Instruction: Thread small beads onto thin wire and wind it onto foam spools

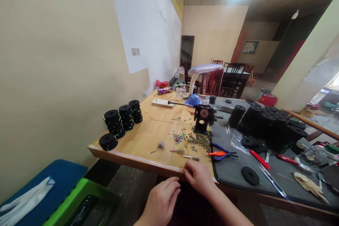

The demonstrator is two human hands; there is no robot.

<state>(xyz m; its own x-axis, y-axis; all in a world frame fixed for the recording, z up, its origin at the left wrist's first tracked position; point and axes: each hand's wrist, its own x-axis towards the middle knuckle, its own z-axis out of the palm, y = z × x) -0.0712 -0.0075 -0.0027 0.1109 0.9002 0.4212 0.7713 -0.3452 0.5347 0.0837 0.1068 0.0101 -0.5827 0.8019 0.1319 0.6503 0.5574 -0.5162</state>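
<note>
Resting at the near edge of the wooden bench [148, 130], the right hand [198, 176] has its fingertips pinched together as a closed grip on something too small to make out. The left hand [160, 201] hangs just beside and below it, off the bench edge, fingers loosely curled and holding nothing that shows.

Just beyond the right grip lies a thin metal pin [191, 157], and a little further out a scatter of small coloured beads [179, 137] and a heap of dull brassy bits [201, 140]. To the right of the grip, close by, lie pliers [221, 154] with smooth red and blue handles, on the edge of a dark grey mat [233, 169] with a matte surface. A flat black disc [250, 175] lies on that mat, further right of the grip. Straight ahead, well past the beads, stands a black metal winder [203, 117] with a long thin rod pointing left.

Far to the left of both hands, round black spools [124, 117] stand in stacks, flecked with green. A larger crowd of black spools [267, 123] fills the mat far right. Behind the winder stands a lamp [202, 72] with a glossy white oval head.
</note>
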